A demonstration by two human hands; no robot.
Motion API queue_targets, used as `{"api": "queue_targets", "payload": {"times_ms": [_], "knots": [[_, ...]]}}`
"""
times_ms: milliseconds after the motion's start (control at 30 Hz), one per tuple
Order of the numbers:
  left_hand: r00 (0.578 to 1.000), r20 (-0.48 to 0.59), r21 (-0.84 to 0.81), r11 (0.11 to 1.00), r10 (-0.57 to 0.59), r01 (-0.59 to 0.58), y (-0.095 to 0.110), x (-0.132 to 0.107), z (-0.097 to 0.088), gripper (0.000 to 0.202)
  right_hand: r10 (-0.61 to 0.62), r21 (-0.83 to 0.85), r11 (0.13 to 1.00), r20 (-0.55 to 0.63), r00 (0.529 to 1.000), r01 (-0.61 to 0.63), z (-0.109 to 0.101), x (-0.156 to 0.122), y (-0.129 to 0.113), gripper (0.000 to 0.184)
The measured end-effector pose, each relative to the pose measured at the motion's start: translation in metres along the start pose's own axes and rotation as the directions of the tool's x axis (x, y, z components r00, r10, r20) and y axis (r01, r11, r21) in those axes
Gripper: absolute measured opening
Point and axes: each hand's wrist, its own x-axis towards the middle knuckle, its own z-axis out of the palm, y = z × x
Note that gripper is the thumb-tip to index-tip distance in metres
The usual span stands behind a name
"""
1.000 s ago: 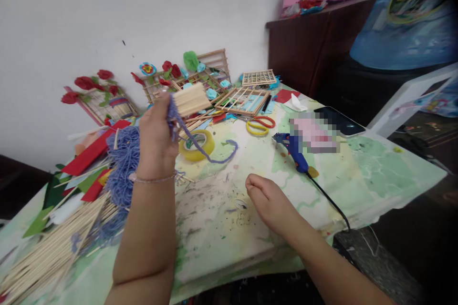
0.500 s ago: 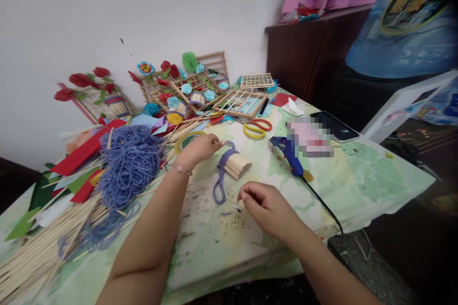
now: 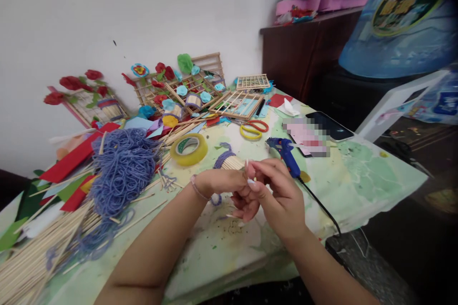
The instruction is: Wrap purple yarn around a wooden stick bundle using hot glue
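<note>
Where the two hands meet, just in front of the tape roll point(image 3: 188, 149) on the bench point(image 3: 358, 176), the right hand point(image 3: 281, 195) pinches a thin stick point(image 3: 246, 163) that points roughly upright. The left hand point(image 3: 222, 183) curls against it; whether it grips anything I cannot tell. The yarn-wrapped stick bundle point(image 3: 229, 162) lies just right of the roll, half hidden, so its axis is unclear. The roll's green label is unreadable.

light: I read soft, even light, brightest on the wall point(image 3: 71, 19) | shadows: faint | blur: right hand point(image 3: 279, 195) sharp, skewers point(image 3: 32, 262) at lower left smeared, pixelated patch point(image 3: 306, 136) mid-table | edges: I see wide-angle bending, dark vignette at right
</note>
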Motion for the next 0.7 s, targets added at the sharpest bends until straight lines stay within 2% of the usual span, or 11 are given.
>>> {"api": "queue_targets", "payload": {"times_ms": [67,133,233,300,433,533,633,700], "knots": [[1.000,-0.012,-0.017,1.000,-0.009,0.009,-0.003,0.003,0.000,0.082,-0.042,-0.078,0.996,-0.057,0.997,0.038,0.000,0.000,-0.001,0.024],[0.999,-0.029,-0.025,0.999,-0.023,0.023,-0.005,0.005,0.001,0.083,-0.140,-0.208,0.970,-0.076,0.987,0.121,-0.002,0.000,-0.001,0.022],[0.998,-0.035,0.005,0.999,-0.051,0.052,-0.009,0.007,0.003,0.090,-0.279,-0.386,0.886,-0.008,0.960,0.255,-0.008,0.003,0.002,0.014],[0.998,-0.020,0.032,0.998,-0.057,0.058,-0.013,0.010,0.002,0.096,-0.284,-0.416,0.866,0.045,0.958,0.276,-0.013,0.006,0.006,0.011],[0.997,-0.001,0.056,0.995,-0.080,0.080,-0.017,0.014,-0.002,0.100,-0.201,-0.352,0.908,0.107,0.974,0.226,-0.017,0.007,0.011,0.017],[0.996,0.013,0.038,0.996,-0.085,0.084,-0.015,0.012,-0.003,0.097,-0.118,-0.239,0.961,0.100,0.988,0.139,-0.015,0.002,0.014,0.020],[0.996,0.014,0.001,0.997,-0.083,0.083,-0.009,0.008,-0.002,0.093,-0.019,-0.081,0.996,0.046,0.999,0.023,-0.013,-0.001,0.015,0.023],[0.996,0.025,-0.018,0.997,-0.081,0.081,-0.007,0.006,-0.001,0.091,0.043,0.038,0.998,-0.042,0.998,-0.042,-0.014,-0.001,0.014,0.026]]}}
